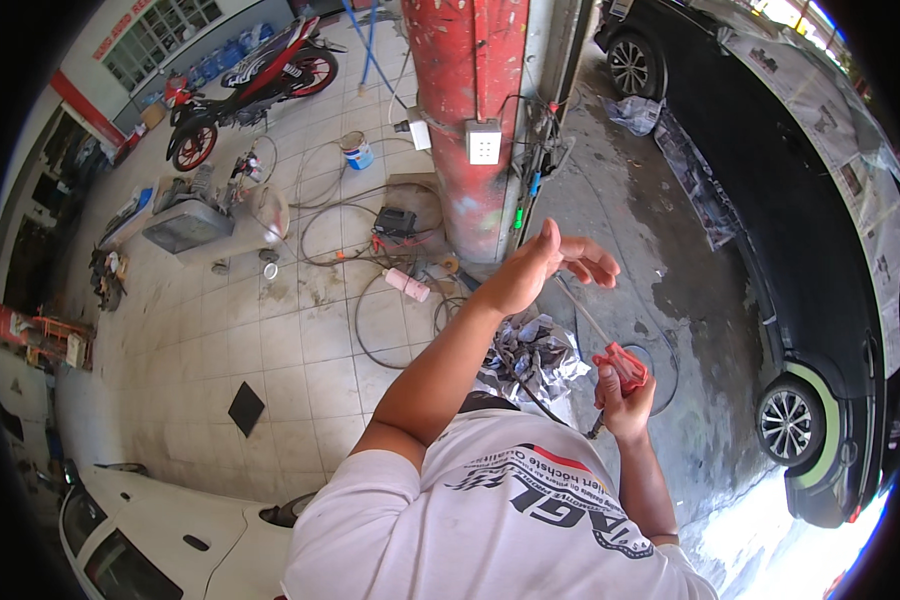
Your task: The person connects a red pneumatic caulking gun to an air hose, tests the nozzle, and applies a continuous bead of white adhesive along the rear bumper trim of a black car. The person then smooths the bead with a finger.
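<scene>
My right hand (624, 409) grips a red air blow gun (625, 366) by its handle. A long thin metal nozzle (586, 309) runs from the gun up towards my left hand (551, 268). That hand is raised past the nozzle's tip, empty, thumb up and fingers apart; whether the tip touches it I cannot tell. Below the handle, a dark hose fitting (597, 426) hangs by my shirt. Crumpled newspaper (538, 349) lies on the floor beneath my left forearm, with a dark hose (525, 386) crossing it.
A red pillar (461, 67) with a socket box (484, 142) stands ahead. Hoses, a pink bottle (406, 285) and a black charger-like box (394, 222) lie near its base. An air compressor (259, 210) and motorcycle (251, 94) are left, a partly paper-masked black vehicle (780, 165) right, a white car (172, 517) lower left.
</scene>
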The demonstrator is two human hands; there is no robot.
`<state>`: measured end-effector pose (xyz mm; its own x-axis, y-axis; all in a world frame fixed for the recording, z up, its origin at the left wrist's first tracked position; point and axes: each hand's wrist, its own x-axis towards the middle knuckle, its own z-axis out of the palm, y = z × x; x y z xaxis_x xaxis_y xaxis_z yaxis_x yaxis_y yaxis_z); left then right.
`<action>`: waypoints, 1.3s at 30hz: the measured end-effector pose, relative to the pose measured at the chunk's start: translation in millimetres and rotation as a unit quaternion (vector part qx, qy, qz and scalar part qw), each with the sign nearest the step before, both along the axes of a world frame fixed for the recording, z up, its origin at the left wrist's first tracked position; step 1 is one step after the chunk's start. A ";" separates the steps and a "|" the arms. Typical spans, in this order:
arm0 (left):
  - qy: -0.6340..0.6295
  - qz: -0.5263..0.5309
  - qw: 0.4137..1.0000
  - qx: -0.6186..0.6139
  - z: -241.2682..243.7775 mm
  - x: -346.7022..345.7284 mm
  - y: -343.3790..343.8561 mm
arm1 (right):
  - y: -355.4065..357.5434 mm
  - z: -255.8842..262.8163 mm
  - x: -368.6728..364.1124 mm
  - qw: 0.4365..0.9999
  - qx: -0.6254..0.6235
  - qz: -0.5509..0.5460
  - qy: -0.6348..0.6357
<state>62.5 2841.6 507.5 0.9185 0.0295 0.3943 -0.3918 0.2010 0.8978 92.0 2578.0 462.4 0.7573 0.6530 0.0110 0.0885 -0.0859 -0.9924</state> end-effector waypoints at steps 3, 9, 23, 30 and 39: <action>-0.004 0.003 1.000 0.016 -4.2 1.8 -3.8 | -3.9 7.0 1.7 0.999 0.045 0.007 0.017; 0.020 0.034 0.999 -0.032 -16.6 -1.7 -22.4 | -14.6 8.4 15.5 0.992 0.062 0.003 0.113; 0.005 -0.015 0.864 -0.502 -3.3 53.6 -87.4 | -9.8 3.9 49.9 0.913 0.177 0.138 0.339; 0.068 0.132 0.764 -0.628 -9.5 68.1 -32.4 | -2.9 12.7 37.6 0.952 0.092 0.189 0.221; 0.289 0.216 0.884 -0.297 -143.6 42.5 -3.6 | -109.5 94.5 117.9 0.948 0.224 -0.174 0.142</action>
